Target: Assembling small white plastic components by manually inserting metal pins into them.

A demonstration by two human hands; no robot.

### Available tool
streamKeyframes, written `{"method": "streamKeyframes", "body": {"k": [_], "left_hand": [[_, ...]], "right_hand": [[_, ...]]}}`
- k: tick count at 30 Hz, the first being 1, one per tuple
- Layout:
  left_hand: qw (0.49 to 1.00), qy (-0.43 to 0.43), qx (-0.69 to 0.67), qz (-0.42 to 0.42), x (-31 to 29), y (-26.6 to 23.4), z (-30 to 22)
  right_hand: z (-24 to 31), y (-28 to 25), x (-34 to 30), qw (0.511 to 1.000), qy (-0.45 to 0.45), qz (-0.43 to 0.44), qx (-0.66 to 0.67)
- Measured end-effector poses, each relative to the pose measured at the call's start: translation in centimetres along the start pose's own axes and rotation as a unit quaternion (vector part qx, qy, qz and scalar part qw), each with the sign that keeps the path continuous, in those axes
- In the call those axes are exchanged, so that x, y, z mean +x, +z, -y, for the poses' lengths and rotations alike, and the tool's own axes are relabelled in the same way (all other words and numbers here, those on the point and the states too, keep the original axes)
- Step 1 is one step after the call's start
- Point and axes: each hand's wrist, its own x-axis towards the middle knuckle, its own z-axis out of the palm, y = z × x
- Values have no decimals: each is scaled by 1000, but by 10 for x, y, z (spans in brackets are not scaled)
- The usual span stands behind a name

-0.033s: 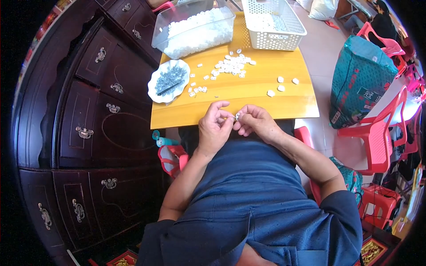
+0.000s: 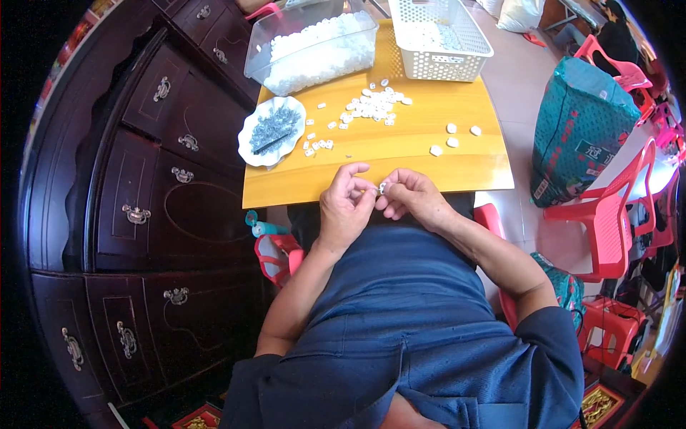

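Just above my lap, at the table's front edge, my two hands meet fingertip to fingertip. My right hand (image 2: 416,199) pinches a small white plastic piece (image 2: 382,188) with a dark spot on it. My left hand (image 2: 346,203) has thumb and forefinger closed against the same spot; whatever lies between them is too small to make out. Beyond the hands, a loose pile of white pieces (image 2: 373,106) lies on the yellow table (image 2: 400,156). Small white rectangular pieces (image 2: 309,151) are scattered left of it, and several white rounded pieces (image 2: 452,142) lie apart on the right.
A white scalloped dish (image 2: 246,148) of thin grey bits, a black stick across it, stands at the table's left. Behind are a clear bin (image 2: 257,66) of white pieces and a white perforated basket (image 2: 447,69). Dark drawers (image 2: 128,186) flank the left; a green bag (image 2: 572,136) and red chair (image 2: 600,225), the right.
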Motion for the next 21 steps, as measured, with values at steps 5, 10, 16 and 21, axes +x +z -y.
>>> {"method": "streamKeyframes", "body": {"k": [5,10,16,21], "left_hand": [[1000,0,-9,-2,-3,3,1],[1000,-1,-25,0,-4,7,0],[999,0,-38,-1,-4,8,0],[999,-7,-34,3,-4,9,-2]], "right_hand": [[4,0,-5,1000,14,-5,0],[4,-4,-8,1000,26,-3,12],[5,-5,-9,999,38,3,35],[4,-5,-9,998,44,3,40]]}}
